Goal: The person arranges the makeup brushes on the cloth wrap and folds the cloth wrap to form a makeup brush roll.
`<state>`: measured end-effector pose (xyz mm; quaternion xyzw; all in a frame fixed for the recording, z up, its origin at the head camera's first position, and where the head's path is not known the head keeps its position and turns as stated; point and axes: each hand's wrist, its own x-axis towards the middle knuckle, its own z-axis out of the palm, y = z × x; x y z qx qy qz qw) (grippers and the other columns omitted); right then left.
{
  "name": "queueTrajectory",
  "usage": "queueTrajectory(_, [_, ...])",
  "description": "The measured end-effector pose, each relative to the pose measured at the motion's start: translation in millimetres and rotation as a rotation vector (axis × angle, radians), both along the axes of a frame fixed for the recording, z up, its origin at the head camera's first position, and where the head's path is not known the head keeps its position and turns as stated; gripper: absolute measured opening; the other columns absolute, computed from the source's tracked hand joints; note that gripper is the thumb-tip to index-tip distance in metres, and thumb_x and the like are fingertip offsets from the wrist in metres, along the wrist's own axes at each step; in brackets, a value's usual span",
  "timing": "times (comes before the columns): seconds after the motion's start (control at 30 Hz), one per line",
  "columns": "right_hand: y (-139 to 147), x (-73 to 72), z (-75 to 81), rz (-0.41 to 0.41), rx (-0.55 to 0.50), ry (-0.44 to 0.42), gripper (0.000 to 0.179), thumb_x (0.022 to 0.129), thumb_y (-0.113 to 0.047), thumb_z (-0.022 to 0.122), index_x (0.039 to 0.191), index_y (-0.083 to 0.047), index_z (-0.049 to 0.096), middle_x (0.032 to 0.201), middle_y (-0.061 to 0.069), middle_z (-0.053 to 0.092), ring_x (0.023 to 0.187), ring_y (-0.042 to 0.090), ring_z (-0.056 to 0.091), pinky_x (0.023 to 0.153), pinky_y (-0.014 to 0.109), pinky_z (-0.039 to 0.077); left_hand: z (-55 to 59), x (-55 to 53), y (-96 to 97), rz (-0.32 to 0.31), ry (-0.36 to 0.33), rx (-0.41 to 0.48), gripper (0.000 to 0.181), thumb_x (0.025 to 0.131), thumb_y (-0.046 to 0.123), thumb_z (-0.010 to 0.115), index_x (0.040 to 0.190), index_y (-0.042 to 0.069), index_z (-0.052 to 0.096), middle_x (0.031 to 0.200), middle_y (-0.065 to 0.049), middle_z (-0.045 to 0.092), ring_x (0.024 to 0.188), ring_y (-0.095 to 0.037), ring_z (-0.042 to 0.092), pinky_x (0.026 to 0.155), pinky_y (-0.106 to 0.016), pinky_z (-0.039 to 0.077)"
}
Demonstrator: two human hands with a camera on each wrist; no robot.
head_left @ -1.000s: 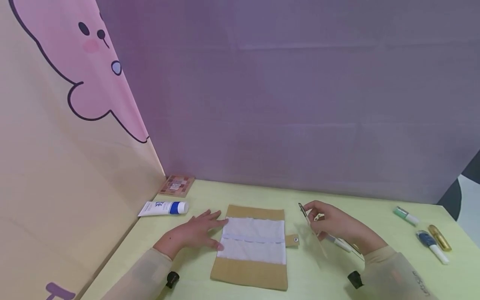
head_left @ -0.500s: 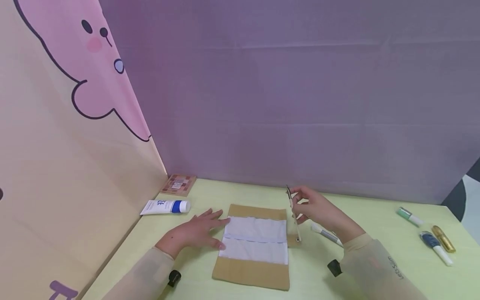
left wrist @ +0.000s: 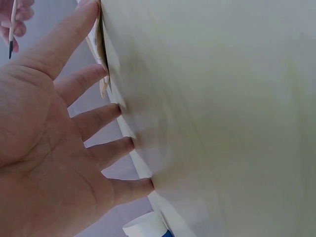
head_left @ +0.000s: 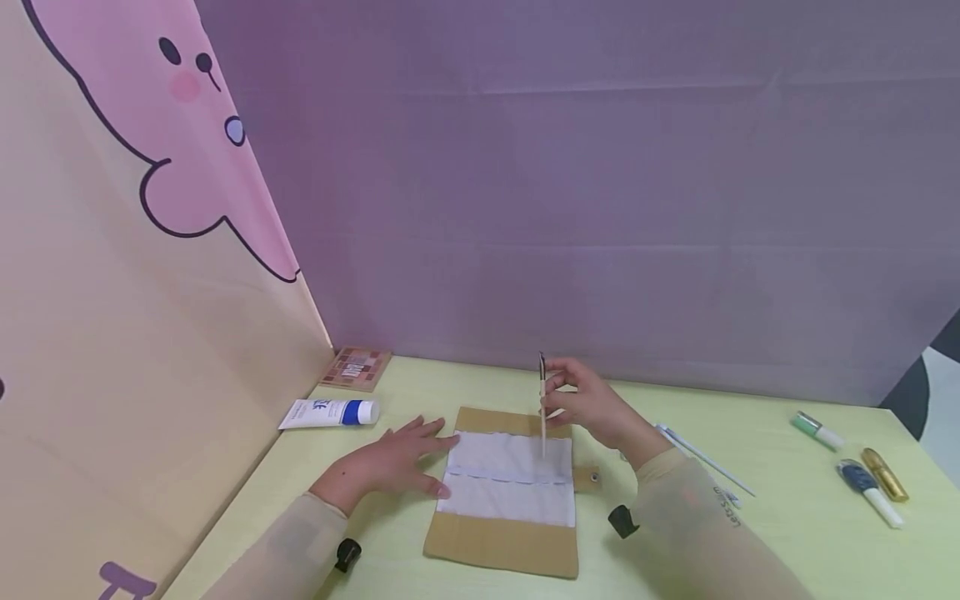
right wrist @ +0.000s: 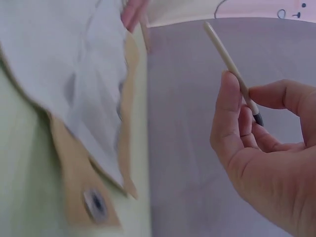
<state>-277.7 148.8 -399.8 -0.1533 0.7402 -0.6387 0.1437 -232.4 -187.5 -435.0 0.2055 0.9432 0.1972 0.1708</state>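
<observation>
A tan fabric roll-up case (head_left: 502,550) lies unfolded on the table, with white pocket panels across its middle and a snap tab (head_left: 588,477) on its right side. My left hand (head_left: 397,462) lies at the case's left edge, fingers spread, thumb and index fingertips touching it. Above the upper white panel, my right hand (head_left: 588,406) pinches a thin makeup brush (head_left: 543,392) between thumb and fingers. The brush stands nearly upright, dark tip up and pale handle end down. In the right wrist view the brush handle (right wrist: 224,52) appears clear of the fabric.
Beyond the left hand lie a white tube (head_left: 326,413) with a blue band and a checkered palette (head_left: 356,369). Right of the case, thin light-coloured sticks (head_left: 708,458) lie partly behind the right arm. Farther right are a green-and-white tube (head_left: 817,430), a blue-and-white brush (head_left: 870,492) and a gold tube (head_left: 885,473).
My right hand has carried the makeup brush leftward from the table's right part to above the case, and the brush has turned more upright. The left hand has stayed in place.
</observation>
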Motion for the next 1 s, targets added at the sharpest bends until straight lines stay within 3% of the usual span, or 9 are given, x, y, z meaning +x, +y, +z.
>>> queueTrajectory(0.27, [-50.7,-7.8,-20.3,-0.092,-0.035,-0.102,0.059,0.1,0.001,0.061,0.154,-0.003,0.039,0.112,0.009,0.053,0.082,0.021,0.07,0.082,0.041,0.068,2.5,0.9,1.6,0.007,-0.012,-0.002,0.086,0.087,0.051,0.085,0.161,0.025,0.05,0.178,-0.012,0.029,0.167,-0.048,0.014,0.128,-0.08,0.013])
queueTrajectory(0.5, [-89.7,-10.1,-34.5,-0.12,-0.076,-0.113,0.054,0.093,0.003,0.061,0.143,0.0,0.04,0.107,0.01,0.052,0.077,0.018,0.069,0.073,0.036,0.068,1.3,-1.0,2.0,0.013,-0.015,-0.022,0.085,0.088,0.053,0.084,0.161,0.027,0.05,0.178,-0.01,0.029,0.167,-0.047,0.015,0.128,-0.08,0.014])
queueTrajectory(1.0, [-124.1,-15.7,-46.4,-0.186,0.038,-0.116,0.045,0.094,0.003,0.06,0.135,-0.001,0.04,0.098,0.008,0.057,0.069,0.018,0.071,0.072,0.036,0.068,0.5,-2.7,2.8,0.009,-0.008,-0.019,0.085,0.086,0.051,0.086,0.159,0.025,0.053,0.177,-0.012,0.032,0.166,-0.048,0.018,0.126,-0.082,0.016])
